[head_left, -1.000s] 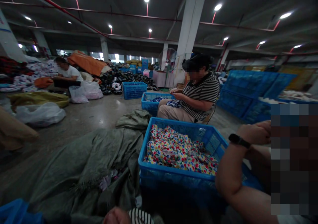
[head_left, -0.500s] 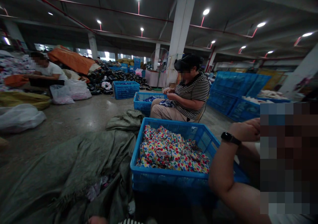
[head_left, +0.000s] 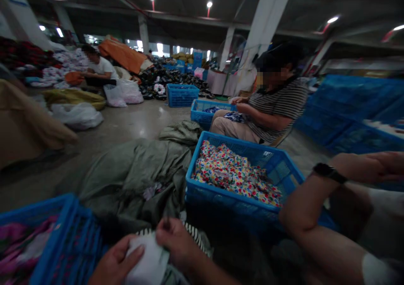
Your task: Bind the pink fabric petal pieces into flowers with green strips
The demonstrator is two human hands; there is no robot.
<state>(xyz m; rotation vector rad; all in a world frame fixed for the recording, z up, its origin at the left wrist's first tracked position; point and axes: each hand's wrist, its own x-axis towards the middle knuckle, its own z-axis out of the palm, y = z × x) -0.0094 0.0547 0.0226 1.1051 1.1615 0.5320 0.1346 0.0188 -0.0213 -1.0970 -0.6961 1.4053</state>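
Observation:
At the bottom, my left hand (head_left: 118,259) grips a piece of white cloth (head_left: 148,262), the thumb lying across its face. My right hand (head_left: 179,243) is closed in a pinch at the cloth's upper right edge. A small dark, blurred thing shows at its fingertips, too smeared to name. Pale greenish fabric (head_left: 173,274) hangs below the white piece. Behind the hands lies black-and-white striped fabric (head_left: 194,234). To the left, a blue crate (head_left: 66,205) holds pink and purple fabric (head_left: 25,247).
A blue crate (head_left: 233,198) of colourful dotted fabric pieces (head_left: 233,173) stands ahead, beside a dark green sheet (head_left: 126,171). At right, a co-worker's watch-wearing arm (head_left: 315,205) rests near it. Another person in stripes (head_left: 277,108) sits beyond. Farther back, someone in white (head_left: 102,68) sits among piles.
The view has swung left and down, so the scene shifts rightward. Both my hands and the white cloth now show; before, only a sliver of a hand appeared. The left crate has come into view.

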